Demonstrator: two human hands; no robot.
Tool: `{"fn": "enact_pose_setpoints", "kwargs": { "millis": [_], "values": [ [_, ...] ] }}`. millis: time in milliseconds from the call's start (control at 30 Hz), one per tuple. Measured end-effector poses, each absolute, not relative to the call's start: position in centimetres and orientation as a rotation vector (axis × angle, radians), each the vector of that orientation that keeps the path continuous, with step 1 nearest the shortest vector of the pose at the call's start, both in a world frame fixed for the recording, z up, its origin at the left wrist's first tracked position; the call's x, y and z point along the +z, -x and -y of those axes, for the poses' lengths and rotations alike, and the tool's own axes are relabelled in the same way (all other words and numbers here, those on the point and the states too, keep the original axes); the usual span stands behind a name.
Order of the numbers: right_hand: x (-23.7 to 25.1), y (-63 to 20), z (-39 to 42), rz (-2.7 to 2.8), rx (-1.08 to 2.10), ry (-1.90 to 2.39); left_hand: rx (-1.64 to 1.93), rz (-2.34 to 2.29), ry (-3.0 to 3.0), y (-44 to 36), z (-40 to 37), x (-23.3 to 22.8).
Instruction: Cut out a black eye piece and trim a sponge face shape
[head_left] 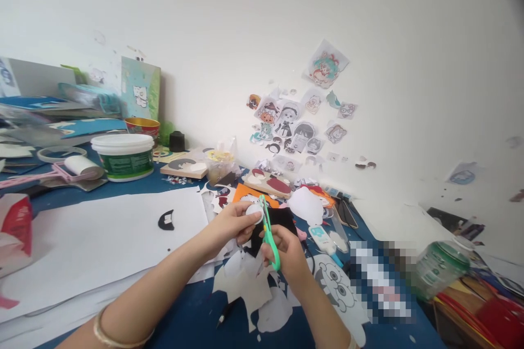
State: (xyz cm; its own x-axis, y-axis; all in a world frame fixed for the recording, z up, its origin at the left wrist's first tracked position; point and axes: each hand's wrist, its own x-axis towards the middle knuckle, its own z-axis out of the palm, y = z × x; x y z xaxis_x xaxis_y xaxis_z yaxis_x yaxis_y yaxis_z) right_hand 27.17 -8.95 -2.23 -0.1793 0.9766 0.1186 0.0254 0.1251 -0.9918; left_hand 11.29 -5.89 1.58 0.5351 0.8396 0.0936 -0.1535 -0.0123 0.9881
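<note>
My left hand (236, 222) pinches a small rounded white paper piece (254, 213) between thumb and fingers. In my right hand (285, 253) is a pair of green-handled scissors (269, 234), blades pointing up and away from me. The blades stand right beside the white piece's edge; whether they are cutting into it I cannot tell. Below and behind my hands lie black paper (285, 219), an orange sheet (244, 192) and white paper scraps (241, 278). A black cut-out (166, 220) with a white patch rests on large white sheets (114, 229) at the left.
A white-lidded green tub (123, 157), a lint roller (84, 167) and a yellow-rimmed bowl (142, 126) stand at the back left. To the right are a cartoon face cut-out (338, 286), a glue bottle (325, 241) and a green jar (442, 267). Drawings hang on the wall (196, 38).
</note>
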Motion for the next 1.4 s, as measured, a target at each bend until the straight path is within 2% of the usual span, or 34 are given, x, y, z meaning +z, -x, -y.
{"fn": "enact_pose_setpoints", "kwargs": {
  "millis": [600, 1100, 1400],
  "values": [
    [-2.25, -26.64, 9.45, 1.424, 1.217, 0.941, 0.930, -0.768, -1.409, -12.36, 6.08, 1.20],
    [-2.14, -26.90, 9.29, 1.447, 1.116, 1.104, 0.945, -0.781, -1.427, -11.94, 5.87, 1.38],
    [-2.89, -26.72, 8.90, 1.433, 1.130, 1.048, 1.087, -0.774, -1.343, -12.24, 5.93, 1.29]
  ]
}}
